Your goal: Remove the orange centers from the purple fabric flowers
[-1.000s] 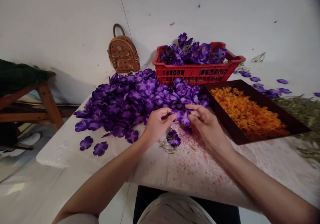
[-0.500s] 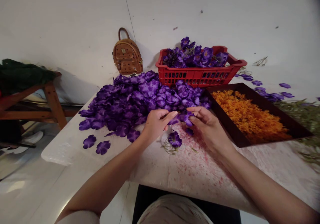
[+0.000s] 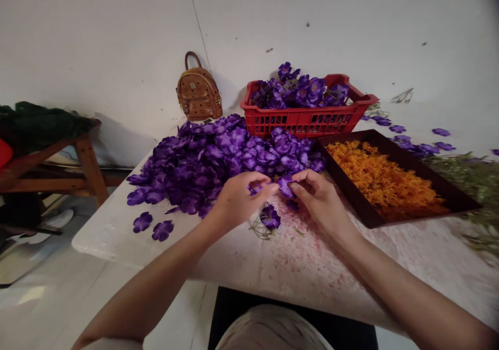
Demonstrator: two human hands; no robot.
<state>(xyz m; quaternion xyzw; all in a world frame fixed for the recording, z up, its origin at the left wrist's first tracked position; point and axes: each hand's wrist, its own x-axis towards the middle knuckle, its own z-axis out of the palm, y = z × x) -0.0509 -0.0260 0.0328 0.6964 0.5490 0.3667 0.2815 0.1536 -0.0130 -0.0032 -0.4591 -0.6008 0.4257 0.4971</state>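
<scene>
Over the table, my right hand (image 3: 322, 199) pinches a purple flower petal piece (image 3: 286, 186) between thumb and fingertips. Close beside it, my left hand (image 3: 241, 196) is closed with thumb against fingers, and a purple petal piece (image 3: 255, 188) shows within its curl. Beneath the hands lies a finished-looking purple flower (image 3: 270, 217) with thin green stems. A large heap of loose purple petal pieces (image 3: 187, 157) spreads behind and left of my hands. Two single petal pieces (image 3: 162, 230) lie apart at the heap's front left.
A red plastic crate (image 3: 307, 118) of purple flowers stands behind the heap. On the right, a dark tray (image 3: 366, 217) holds orange flower centres (image 3: 385, 183). Green stems (image 3: 460, 183) lie beyond it. A brown backpack (image 3: 199, 95) leans on the wall; a wooden bench (image 3: 89, 168) stands left.
My hands have drawn slightly apart. The left fingers have curled in with their petal piece, and the one in my right fingers is turned more toward me. The view has shifted slightly.
</scene>
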